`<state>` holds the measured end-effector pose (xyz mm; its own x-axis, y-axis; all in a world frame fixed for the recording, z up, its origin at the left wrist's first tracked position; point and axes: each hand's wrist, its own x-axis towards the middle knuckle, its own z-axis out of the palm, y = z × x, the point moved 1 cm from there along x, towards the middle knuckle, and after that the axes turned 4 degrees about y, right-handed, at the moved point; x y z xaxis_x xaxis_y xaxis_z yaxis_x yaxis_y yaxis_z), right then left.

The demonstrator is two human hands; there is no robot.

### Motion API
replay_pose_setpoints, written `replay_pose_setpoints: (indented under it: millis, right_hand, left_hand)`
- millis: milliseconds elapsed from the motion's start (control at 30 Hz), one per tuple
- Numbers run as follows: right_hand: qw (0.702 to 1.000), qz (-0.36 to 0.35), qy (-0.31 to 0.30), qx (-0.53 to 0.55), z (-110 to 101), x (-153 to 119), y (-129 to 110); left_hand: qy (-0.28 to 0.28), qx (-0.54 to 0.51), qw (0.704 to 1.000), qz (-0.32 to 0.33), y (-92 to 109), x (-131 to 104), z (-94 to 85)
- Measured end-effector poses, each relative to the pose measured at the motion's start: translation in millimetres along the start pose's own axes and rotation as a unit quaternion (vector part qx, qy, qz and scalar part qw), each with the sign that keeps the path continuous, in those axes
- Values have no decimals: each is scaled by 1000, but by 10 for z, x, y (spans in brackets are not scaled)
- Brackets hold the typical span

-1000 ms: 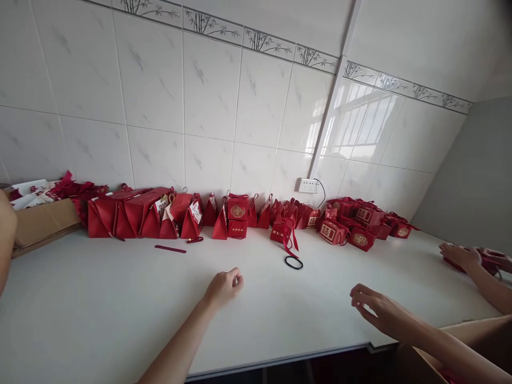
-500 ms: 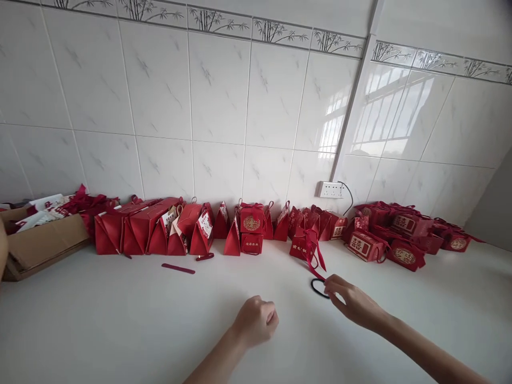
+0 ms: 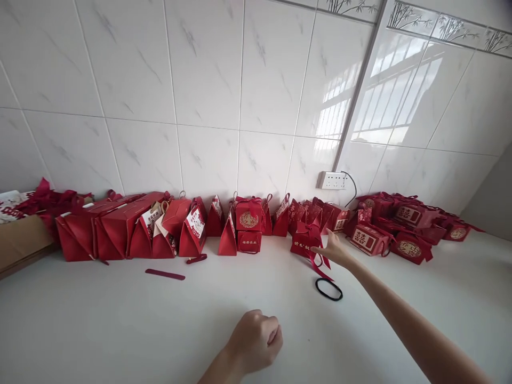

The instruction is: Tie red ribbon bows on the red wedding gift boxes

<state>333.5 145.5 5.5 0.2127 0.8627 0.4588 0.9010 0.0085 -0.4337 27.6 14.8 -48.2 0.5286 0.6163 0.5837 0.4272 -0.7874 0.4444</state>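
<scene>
My right hand (image 3: 335,250) reaches to the right side of a small red gift box (image 3: 303,242) tied with a red ribbon. Its thumb lies at the box's lower front corner, with the fingers spread apart from it; how firmly they touch is unclear. Loose ribbon ends (image 3: 320,271) trail from this box onto the white table. Just in front lies a black elastic band (image 3: 328,289), a loop touched by neither hand. My left hand (image 3: 256,341) rests in a loose fist at the near middle, with nothing visible in it.
Red triangular boxes (image 3: 192,234) line the tiled wall on the left. More boxes with gold print (image 3: 410,249) are piled at the right. A cardboard carton (image 3: 24,242) stands far left. A dark red strip (image 3: 165,274) lies on the table (image 3: 120,320). A power socket (image 3: 333,180) is on the wall.
My right hand has left the black elastic band on the table and moved forward to the ribboned box. My left hand stays in a fist. The view has tilted down and come closer.
</scene>
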Motion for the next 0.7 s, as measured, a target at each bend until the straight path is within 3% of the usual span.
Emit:
replay_pose_setpoints:
  millis: [200, 533, 700]
  right_hand:
    - [997, 14, -67, 20, 133, 50, -234]
    - [989, -75, -122, 24, -115, -364, -753]
    - [990, -69, -117, 23, 59, -469, -1021]
  left_hand:
    - [1, 16, 1000, 8, -30, -7, -27]
    - [-30, 28, 999, -28, -9, 28, -45]
    - [-47, 37, 997, -43, 6, 29, -42]
